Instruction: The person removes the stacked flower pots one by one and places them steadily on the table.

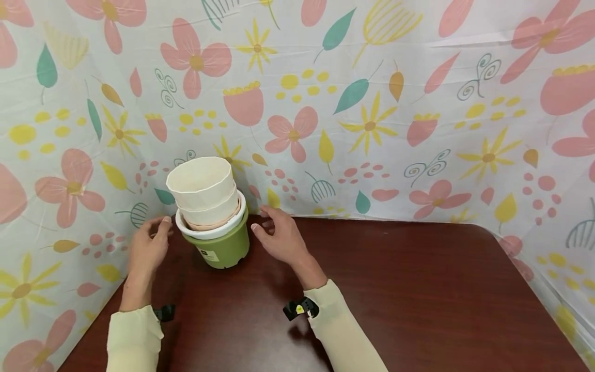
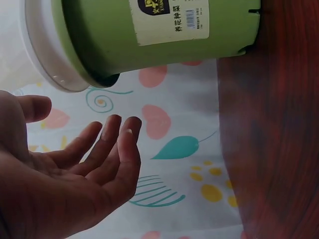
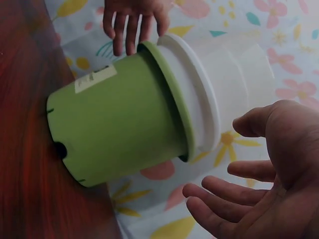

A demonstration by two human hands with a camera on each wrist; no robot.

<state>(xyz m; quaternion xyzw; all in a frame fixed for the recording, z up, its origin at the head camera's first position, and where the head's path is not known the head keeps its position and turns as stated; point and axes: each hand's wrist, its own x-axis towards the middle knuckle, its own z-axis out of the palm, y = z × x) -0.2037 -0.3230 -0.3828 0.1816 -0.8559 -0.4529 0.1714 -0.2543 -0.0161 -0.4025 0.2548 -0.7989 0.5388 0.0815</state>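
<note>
A stack of nested pots stands upright at the table's back left. Its lowest is a green flowerpot [image 1: 225, 248] with a pale label [image 2: 172, 20]. Inside it sits a white-rimmed pot [image 3: 192, 89], and cream-white pots [image 1: 202, 181] rise above, with a thin peach rim between. My left hand [image 1: 149, 245] is just left of the stack, fingers loosely bent, holding nothing. To the right of it, my right hand [image 1: 283, 237] hovers with thumb and fingers spread apart. In the wrist views a gap shows between each hand and the pots.
The dark reddish-brown table [image 1: 418, 289] extends to the right and front. A flower-printed cloth [image 1: 297, 170] hangs along the back and left edges, close behind the stack. Each wrist wears a black strap [image 1: 301, 308].
</note>
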